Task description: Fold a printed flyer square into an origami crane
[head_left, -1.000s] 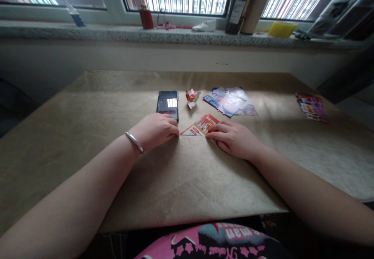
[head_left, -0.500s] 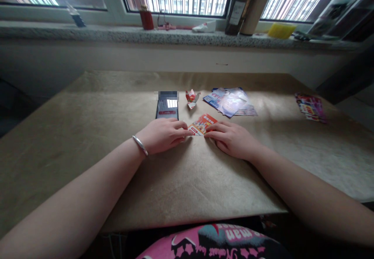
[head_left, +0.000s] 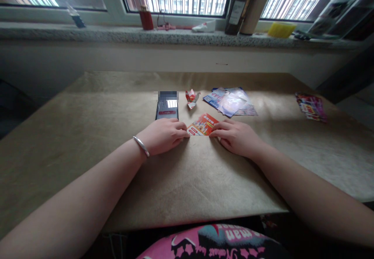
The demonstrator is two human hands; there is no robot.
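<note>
A folded orange-and-white printed paper (head_left: 202, 125) lies flat on the table in front of me, its straight edge facing me. The fingers of my left hand (head_left: 166, 135) are closed together at its left corner. At the right corner, the closed fingertips of my right hand (head_left: 233, 136) press on the paper. Just beyond my left hand lies a smartphone (head_left: 167, 109) with its screen lit, its near end close to my knuckles. A red-and-white folded paper crane (head_left: 192, 98) stands behind the printed paper.
Several glossy printed sheets (head_left: 230, 101) lie overlapped beyond my right hand. Another pile of colourful printed papers (head_left: 311, 107) is at the table's far right. Along the granite windowsill (head_left: 102, 34) stand a red jar (head_left: 146, 19), a dark container (head_left: 239, 11) and a yellow object (head_left: 281, 29).
My right hand has slid slightly right along the paper's near edge to its right corner. The left fingertips have shifted a little left, so more of the print shows.
</note>
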